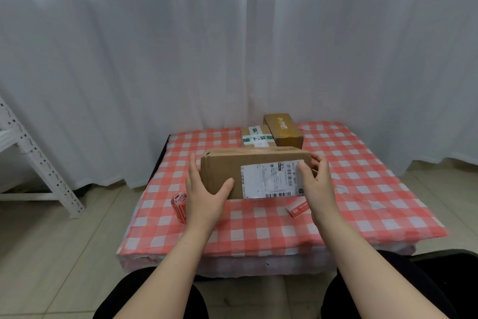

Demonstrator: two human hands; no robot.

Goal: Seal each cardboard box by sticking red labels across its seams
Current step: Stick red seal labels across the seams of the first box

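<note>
Head | 3 boxes [222, 176] [254, 136] [283, 128] | 2 hands [204, 194] [319, 184] | 1 label roll [179, 206] | 1 loose label [298, 210]

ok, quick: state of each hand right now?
Left hand: grips the left end of the cardboard box.
Right hand: grips the same box's right end.

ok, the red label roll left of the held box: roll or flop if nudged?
Probably floppy: the red roll of paper labels looks loosely coiled, with a strip trailing. Likely light: thin, hollow coil. It may unwind rather than roll on the red-and-white checked tablecloth.
</note>
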